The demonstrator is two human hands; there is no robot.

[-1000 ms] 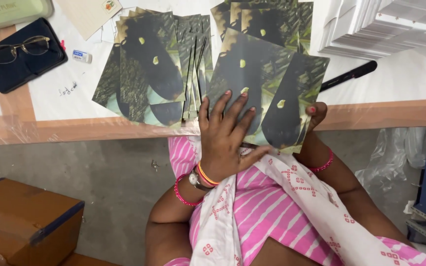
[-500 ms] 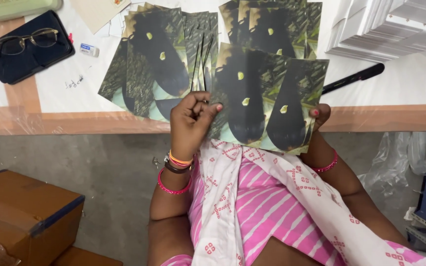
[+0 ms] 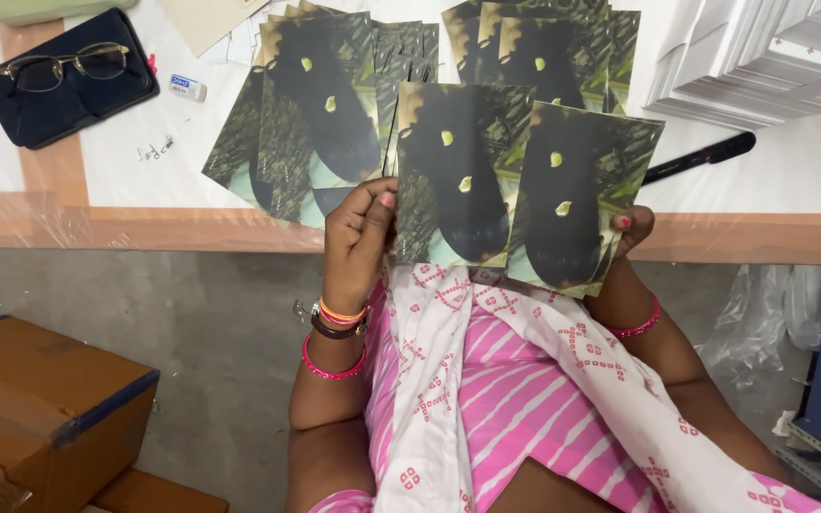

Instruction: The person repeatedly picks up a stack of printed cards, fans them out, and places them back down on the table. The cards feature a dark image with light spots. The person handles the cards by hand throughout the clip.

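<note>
Two dark printed cards with green and yellow marks are held up side by side over my lap, just below the table edge. My left hand pinches the left edge of the left card. My right hand is mostly hidden behind the right card and grips it, with only fingertips showing. A fanned pile of the same cards lies on the table to the upper left, and another pile lies behind the held cards.
Glasses rest on a dark blue case at the top left, beside a small eraser. A black marker and stacked white sheets are at the right. A brown box stands on the floor.
My left hand moved from flat on the card stack to its left edge and drew one card leftward. The two cards now sit side by side, held higher.
</note>
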